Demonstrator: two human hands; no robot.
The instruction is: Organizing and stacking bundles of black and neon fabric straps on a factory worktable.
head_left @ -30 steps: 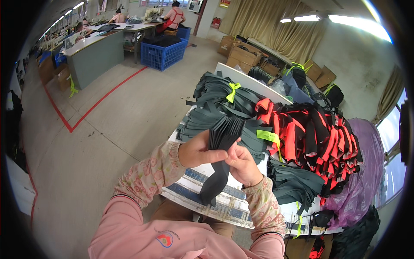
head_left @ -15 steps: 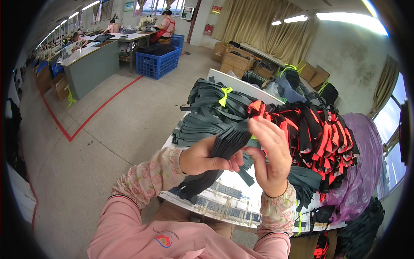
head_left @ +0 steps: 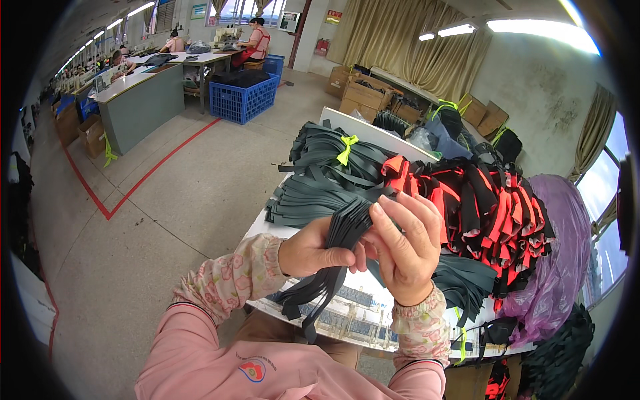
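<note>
Strips [head_left: 347, 223], dark, bundled — gripped in left hand [head_left: 310, 250] above worktable [head_left: 361, 280] | right hand [head_left: 408, 250] half-curled at their fanned upper end, cannot tell whether pinching | best held firmly, edges level — layers should part singly | beyond: green strip stack [head_left: 310, 200], orange-and-black pieces [head_left: 493, 213] | far: blue crate [head_left: 243, 101]

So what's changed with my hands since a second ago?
Your right hand has moved up and right, to the upper end of the dark strip bundle, whose hanging ends have spread apart. Your left hand still grips the bundle. The tied strips and the black-and-orange pile stay put.
</note>
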